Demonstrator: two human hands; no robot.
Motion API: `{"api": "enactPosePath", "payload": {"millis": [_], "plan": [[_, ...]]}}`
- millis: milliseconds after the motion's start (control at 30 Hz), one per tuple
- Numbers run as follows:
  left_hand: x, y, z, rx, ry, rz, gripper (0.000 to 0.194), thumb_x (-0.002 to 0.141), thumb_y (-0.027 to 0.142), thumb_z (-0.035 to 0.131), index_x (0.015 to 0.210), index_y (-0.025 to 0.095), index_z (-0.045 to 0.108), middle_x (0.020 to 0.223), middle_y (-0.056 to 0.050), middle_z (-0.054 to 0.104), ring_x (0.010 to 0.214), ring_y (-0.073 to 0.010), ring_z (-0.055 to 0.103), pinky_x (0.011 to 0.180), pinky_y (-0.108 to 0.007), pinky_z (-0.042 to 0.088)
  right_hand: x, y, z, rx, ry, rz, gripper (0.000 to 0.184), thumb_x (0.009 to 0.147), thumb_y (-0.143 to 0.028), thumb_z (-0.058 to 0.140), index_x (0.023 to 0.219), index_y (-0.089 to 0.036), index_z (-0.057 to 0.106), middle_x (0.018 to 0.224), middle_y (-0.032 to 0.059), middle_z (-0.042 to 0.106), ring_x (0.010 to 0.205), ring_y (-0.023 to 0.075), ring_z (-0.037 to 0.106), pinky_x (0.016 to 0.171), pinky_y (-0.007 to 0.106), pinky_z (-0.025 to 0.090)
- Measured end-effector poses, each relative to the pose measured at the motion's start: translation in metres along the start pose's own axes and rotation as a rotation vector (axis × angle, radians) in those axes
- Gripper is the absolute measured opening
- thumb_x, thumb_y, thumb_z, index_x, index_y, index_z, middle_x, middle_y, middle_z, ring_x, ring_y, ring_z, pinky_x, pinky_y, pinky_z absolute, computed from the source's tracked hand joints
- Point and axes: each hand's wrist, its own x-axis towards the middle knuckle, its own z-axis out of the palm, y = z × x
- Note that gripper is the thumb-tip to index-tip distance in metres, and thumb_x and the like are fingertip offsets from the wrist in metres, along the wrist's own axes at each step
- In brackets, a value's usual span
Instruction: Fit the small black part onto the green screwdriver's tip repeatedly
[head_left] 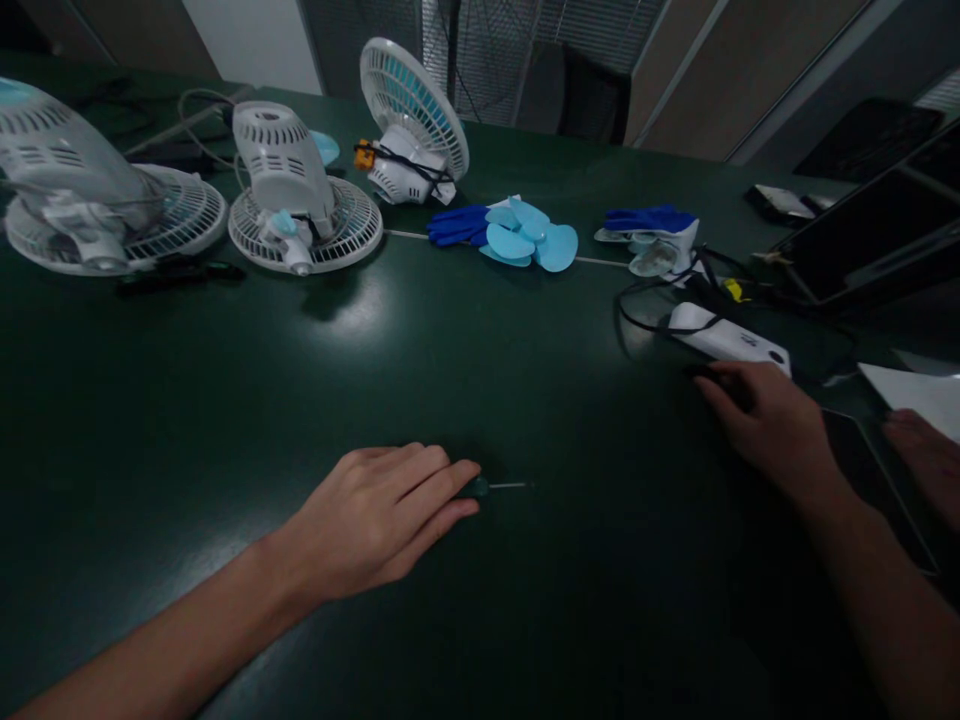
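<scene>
Screwdriver (481, 487) with a dark green handle and a thin metal shaft lies in your left hand (397, 510), low over the dark green glossy surface (300, 400), near the middle of your view. Your fingers curl closed over the handle with the thumb along its near side, so most of it is hidden; the shaft points right, its dark tip faint against the surface.

Your right hand (772, 425) is half curled, thumb and forefinger close to a small black object (699, 371); you cannot tell whether they grip it, nor what it is. That hand partly covers the white oblong plastic box (727, 335) behind it, and your forearm overlaps a flat dark panel (877, 490). Another person's hand (926, 460), blurred, is cut off by the right edge, just below a white sheet (911, 395).

Farther back, a light-blue plastic fan blade (532, 237) partly hides a blue-and-white glove (457, 226). The leftmost white plastic fan (82, 190) is cropped by the left edge.
</scene>
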Motion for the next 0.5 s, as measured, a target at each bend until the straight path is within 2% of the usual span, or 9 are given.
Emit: {"api": "enactPosePath", "payload": {"millis": [67,133,200,300,400,500], "plan": [[-0.001,0.0,0.0,0.003,-0.007,-0.003,0.028,0.099,0.023,0.055,0.125,0.011,0.058,0.093,-0.005,0.065,0.075,-0.0151,0.061,0.058,-0.027,0.052,-0.001,0.013,0.001,-0.04,0.032,0.076,0.038,0.092,-0.046,0.057,0.115,-0.017,0.066,0.104,0.0148,0.066,0.09,0.0249,0.062,0.079,0.037,0.046],[-0.001,0.0,0.0,0.007,-0.009,-0.008,0.028,0.099,0.023,0.055,0.125,0.011,0.058,0.093,-0.005,0.064,0.075,-0.0153,0.061,0.059,-0.028,0.053,-0.001,0.019,-0.001,-0.043,0.006,0.163,0.039,0.088,-0.046,0.062,0.116,-0.019,0.066,0.103,0.0135,0.068,0.088,0.0244,0.062,0.077,0.037,0.046],[-0.002,0.0,0.0,0.013,-0.01,-0.012,0.029,0.099,0.024,0.055,0.126,0.012,0.058,0.094,-0.005,0.064,0.076,-0.0154,0.061,0.059,-0.029,0.053,0.0,0.022,-0.006,-0.029,-0.036,0.289,0.045,0.081,-0.051,0.07,0.113,-0.019,0.066,0.1,0.0118,0.068,0.082,0.0241,0.063,0.071,0.037,0.047],[-0.003,0.0,0.0,0.013,-0.022,-0.016,0.03,0.099,0.024,0.055,0.127,0.012,0.057,0.095,-0.005,0.064,0.076,-0.0155,0.061,0.059,-0.029,0.053,0.001,0.028,-0.017,0.002,-0.138,0.434,0.05,0.066,-0.055,0.082,0.097,-0.019,0.068,0.094,0.0115,0.07,0.076,0.0248,0.064,0.066,0.038,0.046],[-0.003,-0.001,0.0,0.012,-0.024,-0.019,0.029,0.1,0.024,0.055,0.126,0.012,0.057,0.095,-0.005,0.064,0.076,-0.0156,0.061,0.059,-0.029,0.053,0.001,0.036,-0.027,0.036,-0.287,0.47,0.029,0.066,-0.042,0.084,0.085,-0.024,0.073,0.088,0.0092,0.073,0.068,0.0234,0.063,0.064,0.039,0.044],[-0.003,-0.001,0.0,0.015,-0.013,-0.02,0.029,0.1,0.024,0.054,0.126,0.012,0.057,0.095,-0.005,0.064,0.077,-0.0157,0.061,0.061,-0.029,0.055,0.0,0.039,-0.035,0.042,-0.369,0.521,0.015,0.073,-0.034,0.08,0.085,-0.027,0.076,0.084,0.0077,0.074,0.064,0.0228,0.063,0.064,0.04,0.043]]}}
